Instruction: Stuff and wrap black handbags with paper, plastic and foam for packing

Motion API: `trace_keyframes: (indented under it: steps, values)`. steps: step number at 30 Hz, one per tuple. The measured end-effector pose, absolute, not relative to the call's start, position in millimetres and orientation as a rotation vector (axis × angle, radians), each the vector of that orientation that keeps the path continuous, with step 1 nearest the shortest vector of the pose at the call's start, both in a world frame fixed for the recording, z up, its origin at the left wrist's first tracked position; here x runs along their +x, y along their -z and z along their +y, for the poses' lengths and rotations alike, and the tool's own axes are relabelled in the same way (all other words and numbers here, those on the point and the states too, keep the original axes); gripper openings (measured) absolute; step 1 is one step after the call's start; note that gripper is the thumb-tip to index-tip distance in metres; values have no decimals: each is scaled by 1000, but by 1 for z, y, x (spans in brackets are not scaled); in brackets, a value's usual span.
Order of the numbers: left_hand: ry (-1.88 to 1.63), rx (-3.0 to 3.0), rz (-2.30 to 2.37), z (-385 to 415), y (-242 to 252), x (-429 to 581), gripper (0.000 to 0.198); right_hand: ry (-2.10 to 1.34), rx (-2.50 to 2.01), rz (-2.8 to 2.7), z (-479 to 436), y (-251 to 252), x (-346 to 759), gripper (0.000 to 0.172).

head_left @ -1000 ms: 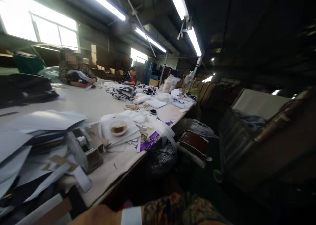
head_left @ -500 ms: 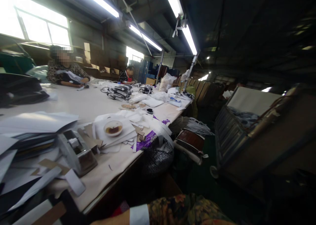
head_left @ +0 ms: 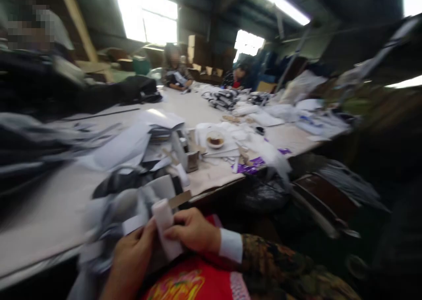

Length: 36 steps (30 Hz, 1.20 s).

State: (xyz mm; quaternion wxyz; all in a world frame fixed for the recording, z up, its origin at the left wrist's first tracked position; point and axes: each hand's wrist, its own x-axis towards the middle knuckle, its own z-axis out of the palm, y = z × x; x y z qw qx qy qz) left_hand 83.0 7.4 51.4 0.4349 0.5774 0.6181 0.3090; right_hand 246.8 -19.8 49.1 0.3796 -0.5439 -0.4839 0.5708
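Note:
A white, folded or rolled soft strip (head_left: 165, 225) stands between my two hands near the table's front edge. My right hand (head_left: 198, 232) is closed on its right side, thumb pressed across the front. From the left, my left hand (head_left: 133, 251) pinches at the strip's edge, fingertips partly hidden behind it. A small white tab (head_left: 133, 224) shows just above the left hand; whether it is held cannot be told. Behind the strip juts a flat brown card piece (head_left: 180, 199). Grey and white fabric pieces (head_left: 123, 203) lie piled beside my left hand, blurred.
Farther in on the table (head_left: 211, 183) are a tape dispenser (head_left: 184, 150), a bowl with dark liquid (head_left: 215, 139) and paper sheets (head_left: 121, 144). Purple plastic (head_left: 252, 165) lies at the edge. Several people sit around the table. A dark bag (head_left: 263, 192) hangs at the right edge.
The view has swung left and down. Both hands are now visible with the white strip between them; before, only a right forearm and sleeve showed at the bottom.

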Motion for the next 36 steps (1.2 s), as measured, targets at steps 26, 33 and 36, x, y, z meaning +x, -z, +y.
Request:
trace_keyframes:
  steps: [26, 33, 36]
  values:
    - [-869, 1630, 1269, -25, -31, 64, 45, -1573, -1414, -863, -29, -44, 221, 41]
    - [-882, 1678, 1232, -26, -37, 62, 51, -1489, -1456, -858, -28, -50, 217, 45]
    - [-919, 1655, 1376, -26, -36, 69, 46, -1441, -1495, -927, -29, -52, 216, 46]
